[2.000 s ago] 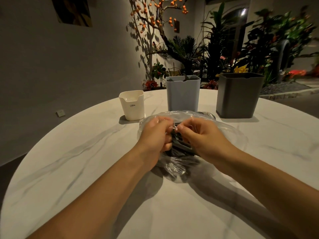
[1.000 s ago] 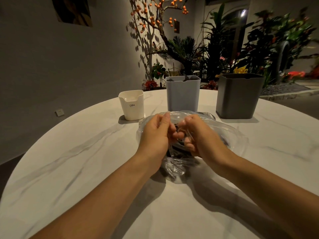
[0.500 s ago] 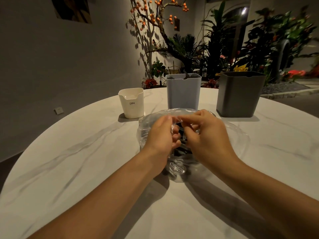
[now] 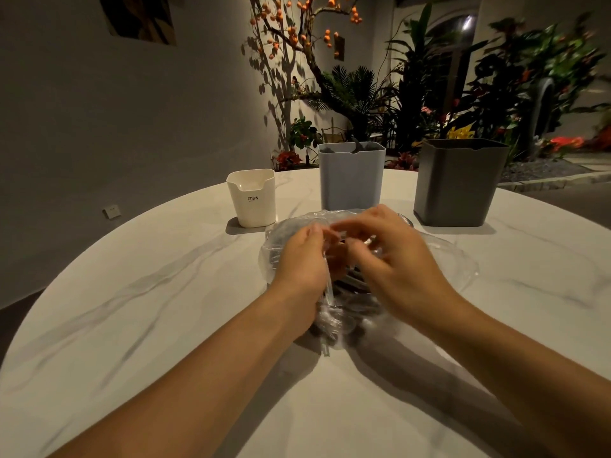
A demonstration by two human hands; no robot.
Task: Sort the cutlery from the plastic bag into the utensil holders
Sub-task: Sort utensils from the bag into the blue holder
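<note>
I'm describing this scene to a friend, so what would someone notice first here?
First, the two hands meeting at the table's middle: the left hand and right hand both pinch the clear plastic bag of dark cutlery. Behind it stand three holders in a row: white holder, light grey holder, dark grey holder.

The white holder point(image 4: 253, 197) reads "CRBW" on its front.

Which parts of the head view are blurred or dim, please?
Head view: the right hand is motion-blurred over the plastic bag; warm light leaves arm shadows on the table; the bag's dark contents are unclear; wide-angle bending curves the edges.
</note>
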